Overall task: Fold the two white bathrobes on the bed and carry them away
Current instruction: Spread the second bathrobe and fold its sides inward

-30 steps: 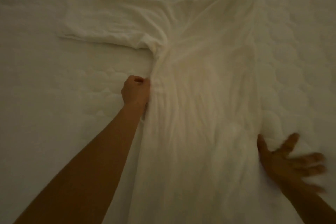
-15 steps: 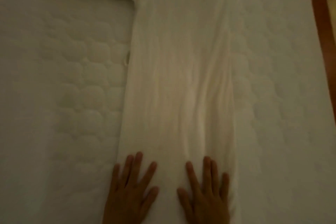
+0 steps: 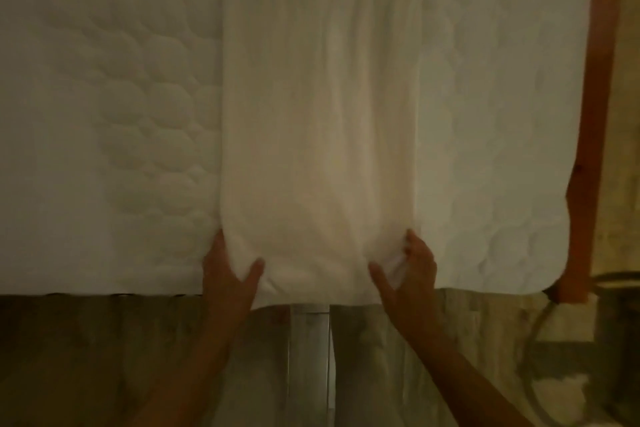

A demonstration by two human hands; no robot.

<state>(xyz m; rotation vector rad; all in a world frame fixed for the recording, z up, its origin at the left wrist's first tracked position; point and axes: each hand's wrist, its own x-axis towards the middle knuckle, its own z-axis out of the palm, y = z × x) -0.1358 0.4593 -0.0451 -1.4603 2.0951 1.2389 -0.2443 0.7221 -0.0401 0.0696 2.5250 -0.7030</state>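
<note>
Head view shows the white bathrobe [image 3: 311, 121] lying long, narrow, creased lengthwise.

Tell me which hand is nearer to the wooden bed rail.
Right. The right hand grips the bathrobe at the corner closer to the wooden bed rail; the left hand grips the opposite corner, farther away.

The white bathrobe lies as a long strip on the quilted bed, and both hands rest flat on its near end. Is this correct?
Not flat: in the head view the left hand and the right hand each grip a near corner of the bathrobe. The rest is right.
</note>
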